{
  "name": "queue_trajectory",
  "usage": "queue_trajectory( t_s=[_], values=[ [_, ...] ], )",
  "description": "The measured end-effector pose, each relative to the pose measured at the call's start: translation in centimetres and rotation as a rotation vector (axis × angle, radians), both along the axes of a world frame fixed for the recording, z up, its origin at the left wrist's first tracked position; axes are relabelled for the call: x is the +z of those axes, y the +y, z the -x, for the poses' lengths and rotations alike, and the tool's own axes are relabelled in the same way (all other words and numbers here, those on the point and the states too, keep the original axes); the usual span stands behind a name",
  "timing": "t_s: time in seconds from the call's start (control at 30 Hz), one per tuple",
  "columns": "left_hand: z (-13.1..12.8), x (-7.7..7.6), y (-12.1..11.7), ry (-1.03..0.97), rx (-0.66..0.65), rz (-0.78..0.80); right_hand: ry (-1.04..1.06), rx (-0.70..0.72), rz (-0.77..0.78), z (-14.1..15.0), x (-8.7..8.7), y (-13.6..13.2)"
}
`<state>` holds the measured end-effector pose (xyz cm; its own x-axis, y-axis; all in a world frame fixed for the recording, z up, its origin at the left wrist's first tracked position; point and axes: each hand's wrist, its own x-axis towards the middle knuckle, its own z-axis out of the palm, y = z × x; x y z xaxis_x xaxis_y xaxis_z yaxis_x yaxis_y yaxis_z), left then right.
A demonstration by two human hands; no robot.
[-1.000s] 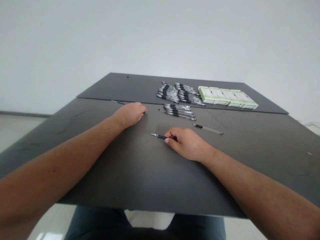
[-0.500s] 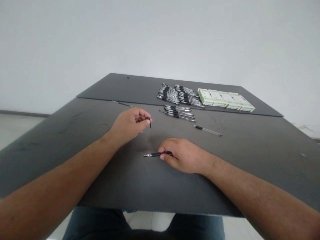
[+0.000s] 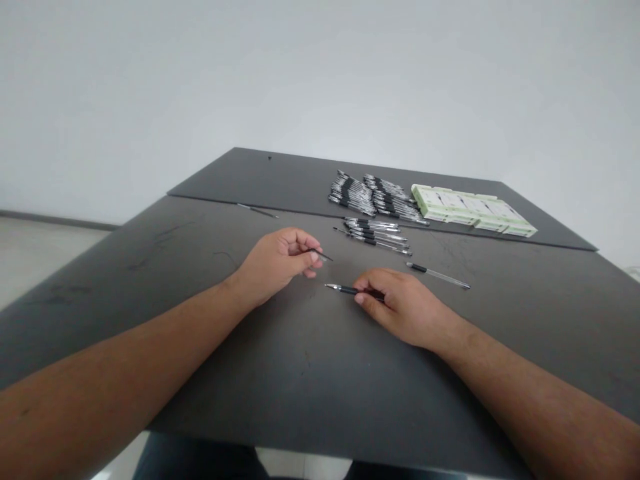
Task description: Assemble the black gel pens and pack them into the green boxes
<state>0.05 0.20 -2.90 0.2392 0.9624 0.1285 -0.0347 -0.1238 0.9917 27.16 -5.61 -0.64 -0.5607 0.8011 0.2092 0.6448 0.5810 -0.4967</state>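
My left hand [image 3: 287, 261] pinches a small pen cap [image 3: 324, 256] with a thin dark clip between thumb and fingertips, just above the table. In my right hand [image 3: 400, 299] lies a pen [image 3: 345, 289], its silver tip pointing left and its black grip partly under my fingers. Tip and cap are apart, the cap a little farther from me. Beyond my right hand a single clear pen [image 3: 440, 274] with a black grip rests on the table.
A small group of pens [image 3: 375, 233] lies mid-table, with larger piles of pens [image 3: 353, 195] behind. Green-and-white boxes [image 3: 475, 209] stand at the back right. A thin refill-like stick [image 3: 257, 211] lies left of them, and a tiny black piece [image 3: 270, 158] at the far left.
The cap has turned from hanging down to pointing right. My right hand has moved the pen away from me and nearer the left hand. The whole view has shifted slightly.
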Motion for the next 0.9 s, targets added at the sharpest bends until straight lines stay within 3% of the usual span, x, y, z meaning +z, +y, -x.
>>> queue_trajectory(
  t_s=[0.2, 0.47, 0.9],
  values=[
    [-0.4, 1.1, -0.8, -0.150, 0.043, 0.065, 0.007, -0.167, -0.036, -0.2, 0.3, 0.4],
    [-1.0, 1.2, -1.7, -0.165, 0.010, 0.061, 0.017, -0.202, -0.057, 0.1, 0.6, 0.1],
    [-1.3, 0.9, -2.3, 0.145, -0.068, -0.028, -0.007, -0.144, -0.036, 0.0, 0.4, 0.1]
  ],
)
